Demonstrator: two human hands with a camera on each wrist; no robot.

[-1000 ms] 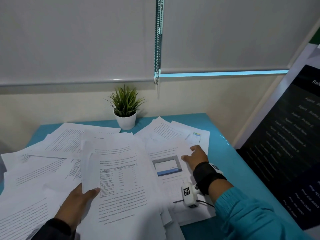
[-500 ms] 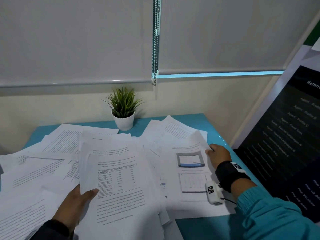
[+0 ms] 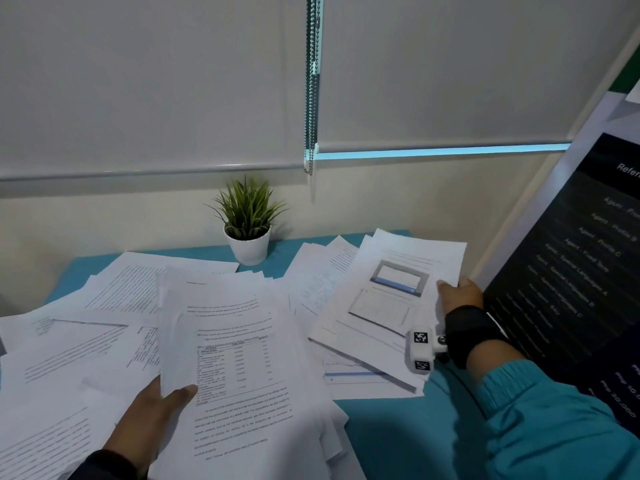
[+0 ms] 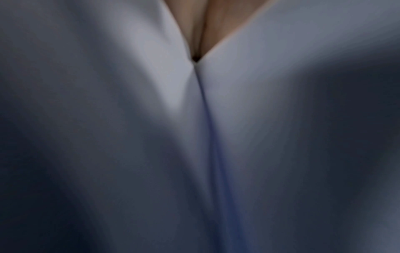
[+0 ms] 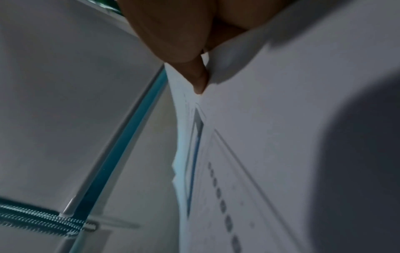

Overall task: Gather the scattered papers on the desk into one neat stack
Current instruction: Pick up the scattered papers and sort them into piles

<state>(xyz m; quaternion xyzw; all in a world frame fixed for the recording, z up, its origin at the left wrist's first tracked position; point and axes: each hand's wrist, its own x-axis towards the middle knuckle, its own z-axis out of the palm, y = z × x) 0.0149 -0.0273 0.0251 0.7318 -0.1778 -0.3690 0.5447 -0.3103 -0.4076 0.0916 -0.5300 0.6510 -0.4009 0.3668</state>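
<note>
Right hand has lifted its pinched sheets higher at 2 o'clock; left hand still grips the stack; plant at 12.

Worktop: carries all the papers and the potted plant.
Potted plant: at the back, near the middle, behind the papers.
Left papers: spread overlapping across the left side.
Middle pile: at the front, overlapping the left papers.
Right sheets: right of the middle pile, lying over other sheets.
Board: beyond the worktop's right edge.
</note>
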